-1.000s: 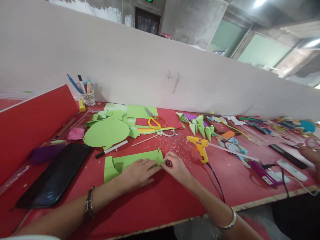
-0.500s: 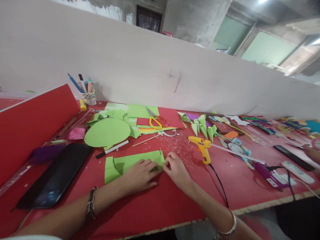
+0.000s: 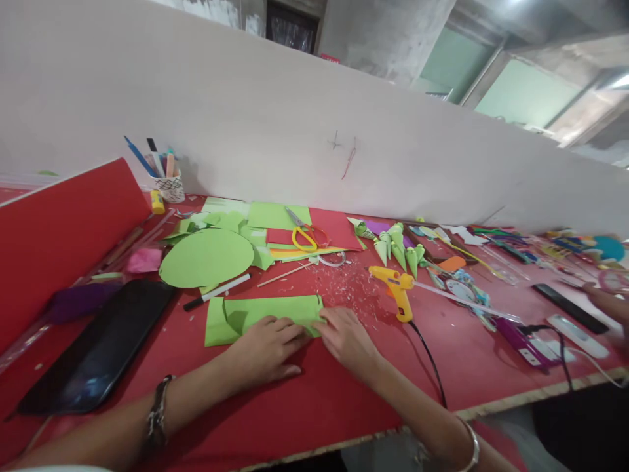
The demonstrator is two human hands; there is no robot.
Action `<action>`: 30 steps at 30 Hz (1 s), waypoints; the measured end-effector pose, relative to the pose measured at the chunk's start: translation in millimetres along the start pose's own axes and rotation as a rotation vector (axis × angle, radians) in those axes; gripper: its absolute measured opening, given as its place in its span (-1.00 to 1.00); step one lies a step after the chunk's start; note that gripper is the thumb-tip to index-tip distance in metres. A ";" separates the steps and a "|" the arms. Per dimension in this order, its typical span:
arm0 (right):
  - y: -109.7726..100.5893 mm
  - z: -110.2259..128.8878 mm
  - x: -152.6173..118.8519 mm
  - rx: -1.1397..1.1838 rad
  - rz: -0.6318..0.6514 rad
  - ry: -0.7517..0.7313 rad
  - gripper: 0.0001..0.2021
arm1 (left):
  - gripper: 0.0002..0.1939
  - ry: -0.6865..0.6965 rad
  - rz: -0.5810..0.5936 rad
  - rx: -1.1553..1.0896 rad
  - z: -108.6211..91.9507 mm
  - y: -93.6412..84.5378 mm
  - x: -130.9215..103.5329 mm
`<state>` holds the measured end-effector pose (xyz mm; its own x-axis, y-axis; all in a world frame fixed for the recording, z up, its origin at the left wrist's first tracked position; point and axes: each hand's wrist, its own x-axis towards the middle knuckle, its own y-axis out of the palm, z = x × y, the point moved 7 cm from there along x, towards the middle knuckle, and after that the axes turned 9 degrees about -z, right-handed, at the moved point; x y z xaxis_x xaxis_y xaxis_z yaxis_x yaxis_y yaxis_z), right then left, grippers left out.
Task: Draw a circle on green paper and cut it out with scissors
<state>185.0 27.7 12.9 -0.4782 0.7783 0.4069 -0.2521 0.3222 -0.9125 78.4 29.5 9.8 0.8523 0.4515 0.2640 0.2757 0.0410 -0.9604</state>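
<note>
A folded strip of light green paper (image 3: pixel 265 309) lies on the red tabletop, its left end creased and lifted a little. My left hand (image 3: pixel 268 344) rests palm down on the paper's lower edge, fingers stretched out. At the paper's right end, my right hand (image 3: pixel 346 337) has thumb and fingers closed on the folded edge; the fingertips partly cover it. Just above the paper are a marker with a black cap (image 3: pixel 216 293) and a large green paper oval (image 3: pixel 206 257). A yellow glue gun (image 3: pixel 398 288) lies to the right of my right hand.
Scissors (image 3: pixel 304 237) lie on paper sheets at the back, beside green paper cones (image 3: pixel 396 246). A black phone (image 3: pixel 98 347) is at left, near a pen cup (image 3: pixel 170 188). The glue gun's cord runs over the table's front edge. Another person's hand (image 3: pixel 607 301) shows at far right.
The paper's left part now lies flatter. My right hand has shifted slightly down and its fingers have moved onto the paper's right end. My left hand stays on the paper.
</note>
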 end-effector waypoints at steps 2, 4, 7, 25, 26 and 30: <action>-0.1 3.9 -9.2 0.060 0.014 -0.093 -0.73 | -0.47 0.004 0.004 -0.009 -0.3 -0.3 0.0; -3.3 1.4 -18.7 0.114 0.020 -0.115 -0.69 | -0.48 0.009 0.005 -0.017 -0.3 -0.7 0.2; -9.3 -9.2 -30.4 0.156 0.051 -0.065 -0.66 | -0.52 0.007 0.005 -0.027 1.1 -1.0 0.6; -7.0 -5.5 7.9 0.060 -0.087 -0.285 -0.82 | -0.59 -0.065 -0.019 -0.151 18.2 -18.5 -5.1; -11.7 -2.4 8.9 0.007 -0.129 -0.320 -0.79 | -0.57 -0.093 -0.037 -0.120 23.4 -21.9 -9.0; -32.7 9.3 15.4 -0.116 -0.246 -0.346 -0.79 | -0.54 -0.236 -0.119 0.114 49.4 -35.0 -30.7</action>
<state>178.0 24.1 49.3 -0.6748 0.4508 0.5843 -0.3067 0.5489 -0.7776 20.7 58.2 30.9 0.6858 0.6322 0.3605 0.3045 0.2007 -0.9311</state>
